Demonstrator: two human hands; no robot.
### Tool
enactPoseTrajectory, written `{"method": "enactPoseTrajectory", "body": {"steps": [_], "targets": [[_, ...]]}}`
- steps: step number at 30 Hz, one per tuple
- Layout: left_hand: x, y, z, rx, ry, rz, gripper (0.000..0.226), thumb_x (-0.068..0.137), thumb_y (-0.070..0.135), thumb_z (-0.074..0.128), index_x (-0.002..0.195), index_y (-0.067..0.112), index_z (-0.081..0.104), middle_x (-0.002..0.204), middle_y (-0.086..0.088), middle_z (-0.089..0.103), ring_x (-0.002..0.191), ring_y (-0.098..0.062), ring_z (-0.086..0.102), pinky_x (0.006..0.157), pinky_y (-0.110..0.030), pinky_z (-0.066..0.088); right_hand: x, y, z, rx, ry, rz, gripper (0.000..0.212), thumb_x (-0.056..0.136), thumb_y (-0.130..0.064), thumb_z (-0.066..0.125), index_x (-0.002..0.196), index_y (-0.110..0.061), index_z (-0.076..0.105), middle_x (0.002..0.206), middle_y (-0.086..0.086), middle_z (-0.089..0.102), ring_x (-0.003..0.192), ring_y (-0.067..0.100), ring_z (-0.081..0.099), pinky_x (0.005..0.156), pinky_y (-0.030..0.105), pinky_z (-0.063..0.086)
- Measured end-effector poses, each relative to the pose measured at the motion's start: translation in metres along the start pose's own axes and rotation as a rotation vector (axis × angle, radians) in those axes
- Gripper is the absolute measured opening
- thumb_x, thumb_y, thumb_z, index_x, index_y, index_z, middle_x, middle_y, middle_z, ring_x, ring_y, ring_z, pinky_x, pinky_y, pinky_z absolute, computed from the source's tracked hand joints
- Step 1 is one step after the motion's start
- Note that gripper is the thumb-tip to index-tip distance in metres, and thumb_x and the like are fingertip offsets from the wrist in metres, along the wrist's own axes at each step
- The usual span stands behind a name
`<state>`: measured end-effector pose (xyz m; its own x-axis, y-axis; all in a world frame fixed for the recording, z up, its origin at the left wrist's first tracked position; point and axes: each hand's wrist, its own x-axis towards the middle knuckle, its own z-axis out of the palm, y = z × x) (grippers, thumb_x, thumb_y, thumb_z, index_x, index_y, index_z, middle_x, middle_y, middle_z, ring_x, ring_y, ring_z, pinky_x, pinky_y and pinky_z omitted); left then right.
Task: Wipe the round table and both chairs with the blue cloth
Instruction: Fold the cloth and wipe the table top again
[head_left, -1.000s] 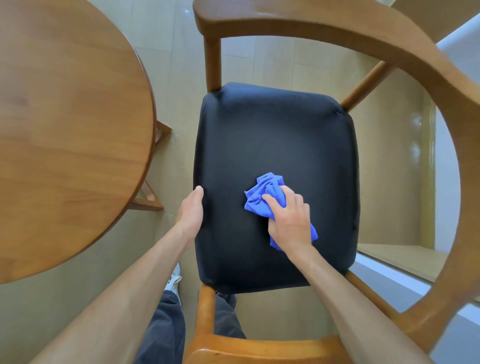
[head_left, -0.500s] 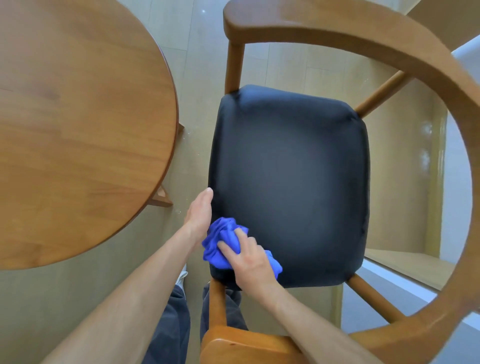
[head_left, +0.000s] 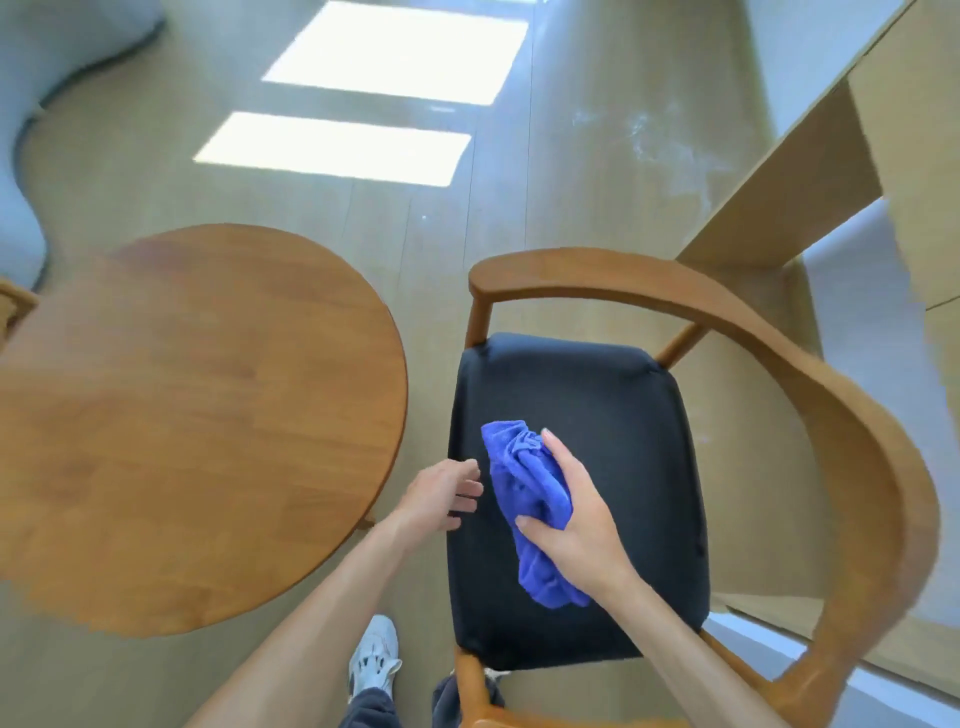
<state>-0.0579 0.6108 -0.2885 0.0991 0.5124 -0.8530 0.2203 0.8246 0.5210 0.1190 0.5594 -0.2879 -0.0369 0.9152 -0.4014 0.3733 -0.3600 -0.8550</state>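
The blue cloth (head_left: 530, 499) is gripped by the right hand (head_left: 576, 514), with the thumb curled round its near side and the fingers laid over its far side. The cloth is bunched and lies over the left half of the black seat (head_left: 613, 431); whether it is pressed flat on the cushion cannot be told. The left hand (head_left: 441, 493) is held at the left edge of the seat with its fingers loosely spread and nothing in them; contact with the cushion cannot be confirmed.

The seat belongs to a wooden chair (head_left: 779, 364), whose curved armrest and back rail are seen arching round the far and right sides of the cushion. Just left of the chair, apart from it by a strip of floor, the round table (head_left: 182, 415) is seen, with its wooden top bare. A part of another wooden chair (head_left: 13, 306) is visible at the table's far left edge. A white shoe (head_left: 374, 660) is seen on the pale wooden floor (head_left: 571, 182) below the arms, and bright patches of light (head_left: 363, 104) are cast on the floor beyond the table.
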Motion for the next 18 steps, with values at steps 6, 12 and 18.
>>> {"method": "enactPoseTrajectory", "body": {"steps": [6, 12, 18], "targets": [[-0.111, 0.100, -0.027, -0.136, -0.119, 0.423, 0.030, 0.086, 0.023, 0.064, 0.112, 0.010, 0.059, 0.110, -0.009, 0.069, 0.100, -0.020, 0.066, 0.092, -0.037, 0.052, -0.019, -0.146, -0.014, 0.220, 0.113, -0.161, 0.085, 0.083, 0.000, 0.070, 0.144, -0.044, 0.028, 0.124, -0.033, 0.054, 0.116, -0.001, 0.056, 0.090, 0.019, 0.050], [-0.222, 0.149, -0.078, 0.045, -0.083, 0.704, 0.034, 0.085, 0.021, 0.070, 0.116, 0.024, 0.056, 0.110, 0.004, 0.067, 0.095, -0.004, 0.065, 0.073, -0.015, 0.050, -0.062, -0.268, -0.006, 0.503, 0.178, -0.228, 0.050, 0.084, -0.029, 0.072, 0.130, -0.030, 0.052, 0.115, 0.000, 0.069, 0.107, 0.021, 0.066, 0.092, 0.038, 0.054], [-0.304, 0.162, -0.131, 0.014, -0.006, 0.901, 0.021, 0.090, 0.024, 0.064, 0.110, 0.019, 0.058, 0.106, -0.004, 0.068, 0.096, -0.016, 0.066, 0.080, -0.026, 0.054, -0.115, -0.351, 0.019, 0.899, 0.147, -0.225, 0.035, 0.079, -0.027, 0.062, 0.111, -0.015, 0.060, 0.094, 0.010, 0.073, 0.083, 0.027, 0.071, 0.073, 0.040, 0.054]]}}
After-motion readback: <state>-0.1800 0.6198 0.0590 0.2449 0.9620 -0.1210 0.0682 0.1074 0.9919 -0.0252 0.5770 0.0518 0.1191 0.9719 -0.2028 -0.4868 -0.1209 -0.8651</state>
